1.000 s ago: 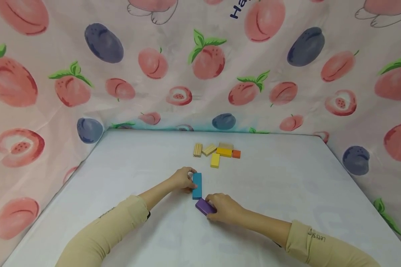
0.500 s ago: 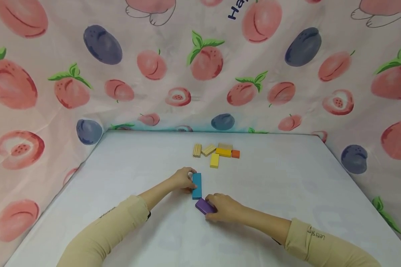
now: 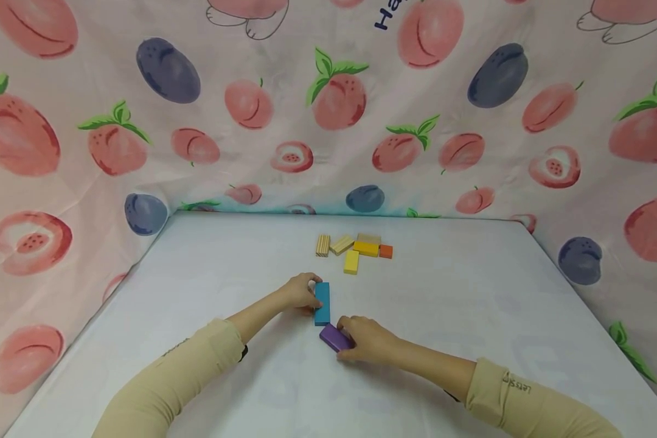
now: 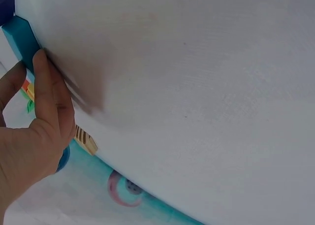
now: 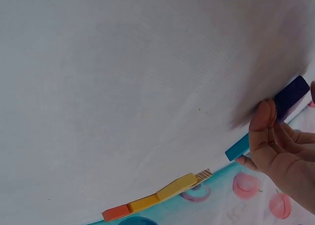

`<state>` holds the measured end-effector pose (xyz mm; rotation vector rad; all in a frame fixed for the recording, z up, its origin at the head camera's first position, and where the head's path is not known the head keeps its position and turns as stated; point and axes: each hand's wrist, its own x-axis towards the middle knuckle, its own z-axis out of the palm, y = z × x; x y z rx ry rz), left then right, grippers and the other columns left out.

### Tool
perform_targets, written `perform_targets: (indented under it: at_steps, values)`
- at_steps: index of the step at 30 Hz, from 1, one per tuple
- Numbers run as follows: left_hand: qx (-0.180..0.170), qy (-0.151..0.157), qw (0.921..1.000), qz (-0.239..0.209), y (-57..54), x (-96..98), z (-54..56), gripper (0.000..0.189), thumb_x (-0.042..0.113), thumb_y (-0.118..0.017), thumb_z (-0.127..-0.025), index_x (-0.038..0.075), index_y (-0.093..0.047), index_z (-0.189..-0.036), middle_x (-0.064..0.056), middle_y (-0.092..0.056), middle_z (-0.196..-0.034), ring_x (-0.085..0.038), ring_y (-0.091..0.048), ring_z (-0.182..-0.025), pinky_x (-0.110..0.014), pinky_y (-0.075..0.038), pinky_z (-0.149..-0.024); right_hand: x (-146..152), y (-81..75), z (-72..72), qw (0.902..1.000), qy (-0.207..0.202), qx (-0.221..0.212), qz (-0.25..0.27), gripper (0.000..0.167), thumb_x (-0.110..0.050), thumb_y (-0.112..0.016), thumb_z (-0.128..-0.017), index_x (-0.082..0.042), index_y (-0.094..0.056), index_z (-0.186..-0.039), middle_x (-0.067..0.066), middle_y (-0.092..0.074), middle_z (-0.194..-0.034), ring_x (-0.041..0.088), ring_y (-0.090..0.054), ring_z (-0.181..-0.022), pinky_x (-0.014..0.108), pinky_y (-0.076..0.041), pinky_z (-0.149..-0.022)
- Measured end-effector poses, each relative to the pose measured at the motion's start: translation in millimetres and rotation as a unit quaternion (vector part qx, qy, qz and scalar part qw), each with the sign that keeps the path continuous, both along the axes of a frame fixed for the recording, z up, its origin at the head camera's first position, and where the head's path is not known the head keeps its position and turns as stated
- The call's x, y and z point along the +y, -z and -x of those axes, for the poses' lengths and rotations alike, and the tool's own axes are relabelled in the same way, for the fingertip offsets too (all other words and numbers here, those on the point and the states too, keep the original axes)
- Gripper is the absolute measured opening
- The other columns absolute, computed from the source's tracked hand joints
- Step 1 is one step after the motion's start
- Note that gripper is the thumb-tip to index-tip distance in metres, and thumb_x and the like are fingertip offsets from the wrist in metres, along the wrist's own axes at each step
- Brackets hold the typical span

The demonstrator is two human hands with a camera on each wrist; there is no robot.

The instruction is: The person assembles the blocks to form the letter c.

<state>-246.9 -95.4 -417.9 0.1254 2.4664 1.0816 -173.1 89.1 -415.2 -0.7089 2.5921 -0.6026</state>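
Observation:
In the head view, a blue rectangular block [image 3: 322,298] lies lengthwise away from me on the white table [image 3: 443,292]. My left hand [image 3: 300,292] holds it from the left, its thumb near the middle and a finger at the far end. A purple block [image 3: 333,336] sits at an angle by the blue block's near end, one corner touching or almost touching it. My right hand [image 3: 371,340] grips the purple block's right end between thumb and fingers. The left wrist view shows the blue block [image 4: 22,40] at the fingertips; the purple block [image 5: 291,97] appears dark in the right wrist view.
Farther back lie two striped wooden blocks [image 3: 323,245], a yellow block [image 3: 351,262], an orange-yellow block [image 3: 366,249] with a pale wooden one [image 3: 369,238] behind it, and a small orange-red block [image 3: 385,251]. A fruit-print curtain [image 3: 328,164] rises behind the table.

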Motion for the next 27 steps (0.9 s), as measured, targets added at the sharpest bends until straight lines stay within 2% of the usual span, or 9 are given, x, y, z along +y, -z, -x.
perform_targets:
  at_steps: [4, 6, 9, 12, 15, 19, 22, 25, 27]
  values:
    - [-0.003, 0.003, 1.0000, 0.007, 0.0, 0.5, -0.4, 0.060, 0.006, -0.071, -0.081, 0.003, -0.044, -0.135, -0.012, -0.060, -0.092, -0.012, -0.056, -0.060, -0.022, -0.053, -0.056, 1.6, -1.9, 2.9, 0.9999, 0.002, -0.011, 0.007, 0.054, -0.031, -0.077, -0.078, -0.004, -0.055, -0.119, 0.005, -0.063, -0.091, 0.013, -0.050, -0.077, 0.028, -0.045, -0.068]
    - [0.009, 0.008, 0.9997, 0.021, -0.5, 0.3, -1.2, 0.062, 0.010, -0.071, -0.082, 0.003, -0.042, -0.137, -0.012, -0.061, -0.092, -0.012, -0.057, -0.058, -0.023, -0.052, -0.055, 2.9, -4.8, 5.4, 0.9998, 0.008, -0.017, 0.009, 0.052, -0.031, -0.075, -0.079, -0.004, -0.055, -0.120, 0.002, -0.060, -0.083, 0.013, -0.049, -0.073, 0.026, -0.043, -0.064]
    - [0.050, 0.015, 0.9970, 0.057, -1.5, 0.0, -4.7, 0.065, 0.019, -0.071, -0.083, 0.001, -0.041, -0.137, -0.012, -0.064, -0.091, -0.015, -0.059, -0.061, -0.025, -0.052, -0.061, 5.6, -9.8, 10.1, 0.9992, 0.028, -0.027, 0.012, 0.047, -0.029, -0.074, -0.081, -0.006, -0.057, -0.119, 0.000, -0.055, -0.073, 0.014, -0.048, -0.069, 0.024, -0.041, -0.061]
    - [0.104, 0.016, 0.9907, 0.086, -3.3, 0.0, -12.4, 0.068, 0.026, -0.071, -0.083, 0.000, -0.040, -0.138, -0.016, -0.064, -0.102, -0.022, -0.063, -0.082, -0.034, -0.052, -0.075, 9.9, -12.2, 15.4, 0.9989, 0.038, -0.021, 0.014, 0.042, -0.028, -0.072, -0.083, -0.007, -0.059, -0.116, -0.001, -0.055, -0.071, 0.013, -0.049, -0.066, 0.023, -0.042, -0.059]
    - [0.156, 0.020, 0.9826, 0.099, -4.9, 0.6, -22.2, 0.069, 0.031, -0.071, -0.084, -0.001, -0.041, -0.137, -0.021, -0.057, -0.117, -0.030, -0.060, -0.101, -0.044, -0.050, -0.087, 15.7, -13.5, 22.2, 0.9988, 0.042, -0.008, 0.023, 0.038, -0.026, -0.071, -0.084, -0.005, -0.060, -0.114, 0.000, -0.057, -0.072, 0.013, -0.049, -0.065, 0.023, -0.043, -0.059]
    - [0.209, 0.053, 0.9694, 0.118, -5.2, 2.2, -33.2, 0.064, 0.034, -0.070, -0.084, -0.002, -0.048, -0.133, -0.023, -0.054, -0.124, -0.035, -0.059, -0.108, -0.047, -0.048, -0.092, 22.9, -13.7, 36.8, 0.9976, 0.058, 0.016, 0.033, 0.033, -0.022, -0.070, -0.085, -0.004, -0.062, -0.111, 0.002, -0.060, -0.076, 0.014, -0.051, -0.066, 0.024, -0.045, -0.061]
    - [0.221, 0.084, 0.9616, 0.140, -3.2, 3.7, -38.7, 0.065, 0.036, -0.071, -0.083, -0.003, -0.051, -0.130, -0.022, -0.054, -0.127, -0.036, -0.057, -0.113, -0.047, -0.047, -0.094, 24.8, -11.0, 50.7, 0.9956, 0.072, 0.044, 0.040, 0.031, -0.019, -0.069, -0.086, -0.004, -0.062, -0.111, 0.005, -0.062, -0.085, 0.016, -0.054, -0.074, 0.027, -0.049, -0.067]
    - [0.218, 0.103, 0.9560, 0.167, 0.5, 5.1, -41.4, 0.069, 0.041, -0.072, -0.081, -0.003, -0.051, -0.130, -0.021, -0.052, -0.132, -0.036, -0.052, -0.120, -0.048, -0.045, -0.097, 24.6, -5.8, 65.0, 0.9938, 0.052, 0.094, 0.030, 0.031, -0.017, -0.068, -0.086, -0.003, -0.061, -0.114, 0.009, -0.062, -0.097, 0.021, -0.059, -0.085, 0.033, -0.052, -0.077]
    - [0.220, 0.110, 0.9520, 0.182, 2.5, 6.2, -41.6, 0.072, 0.044, -0.072, -0.080, -0.003, -0.051, -0.131, -0.021, -0.050, -0.135, -0.036, -0.047, -0.125, -0.048, -0.044, -0.099, 24.2, -1.2, 75.6, 0.9893, 0.018, 0.145, 0.007, 0.032, -0.016, -0.068, -0.087, -0.002, -0.061, -0.114, 0.011, -0.062, -0.103, 0.023, -0.059, -0.091, 0.035, -0.052, -0.084]
